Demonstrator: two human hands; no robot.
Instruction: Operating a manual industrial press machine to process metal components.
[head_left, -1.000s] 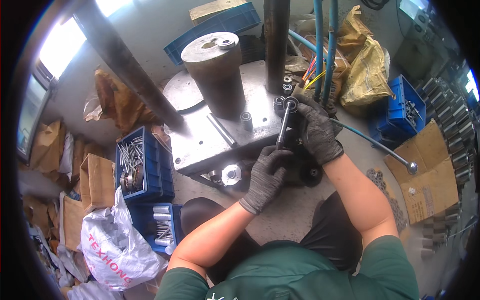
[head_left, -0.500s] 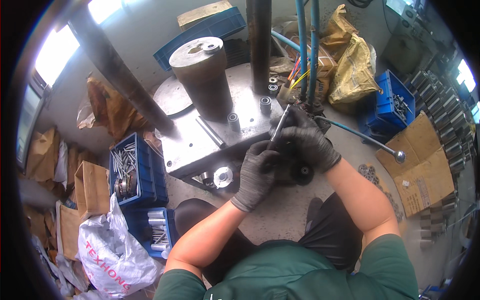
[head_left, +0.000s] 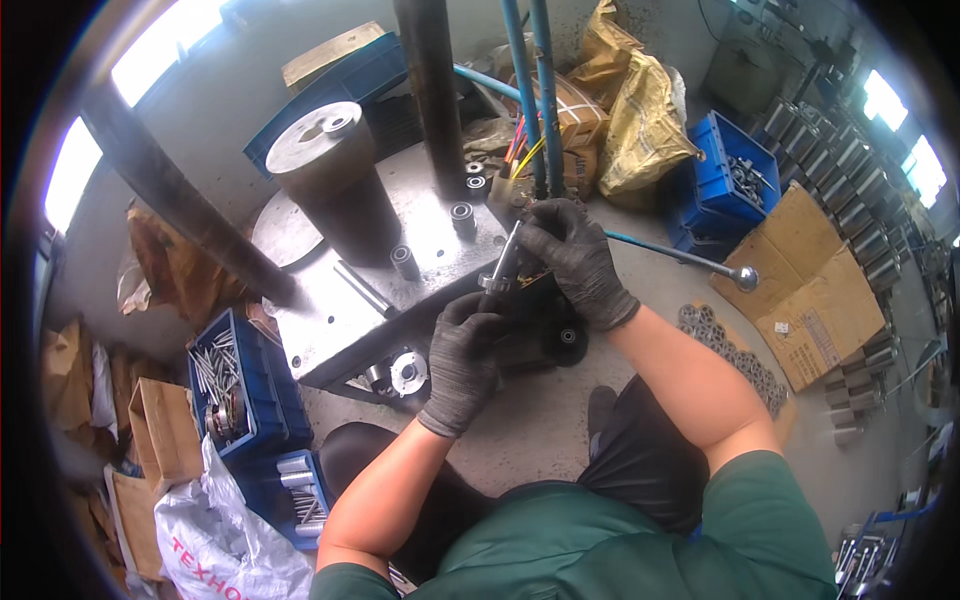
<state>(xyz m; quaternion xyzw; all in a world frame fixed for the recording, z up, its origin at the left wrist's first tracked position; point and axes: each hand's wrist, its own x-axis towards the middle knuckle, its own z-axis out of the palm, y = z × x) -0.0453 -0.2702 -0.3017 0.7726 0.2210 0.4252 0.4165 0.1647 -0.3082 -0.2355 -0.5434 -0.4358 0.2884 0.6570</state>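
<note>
My left hand (head_left: 468, 358), in a dark grey knit glove, is closed around the lower end of a slim metal shaft (head_left: 508, 250). The shaft leans up and to the right, and a ring-shaped metal part (head_left: 493, 284) sits around it just above my fingers. My right hand (head_left: 578, 262), gloved the same way, is beside the shaft's upper tip with its fingers curled together; what they hold, if anything, is hidden. Beyond, on the steel press table, stand a short cylinder with a bearing end (head_left: 403, 262) and another like it (head_left: 462, 218). A loose rod (head_left: 364, 289) lies to their left.
The steel table (head_left: 325, 335) carries a thick ram-like cylinder (head_left: 335, 200) between dark posts. A ball-ended lever (head_left: 743, 278) sticks out at right. Blue crates of metal parts (head_left: 220, 375) stand at left, with another blue crate (head_left: 745, 170) at far right. Cardboard (head_left: 815, 300) lies on the floor.
My right hand has moved off the shaft to its upper right, exposing the ring-shaped part around it. My left hand still grips the shaft. The view has shifted, so the surroundings appear farther left.
</note>
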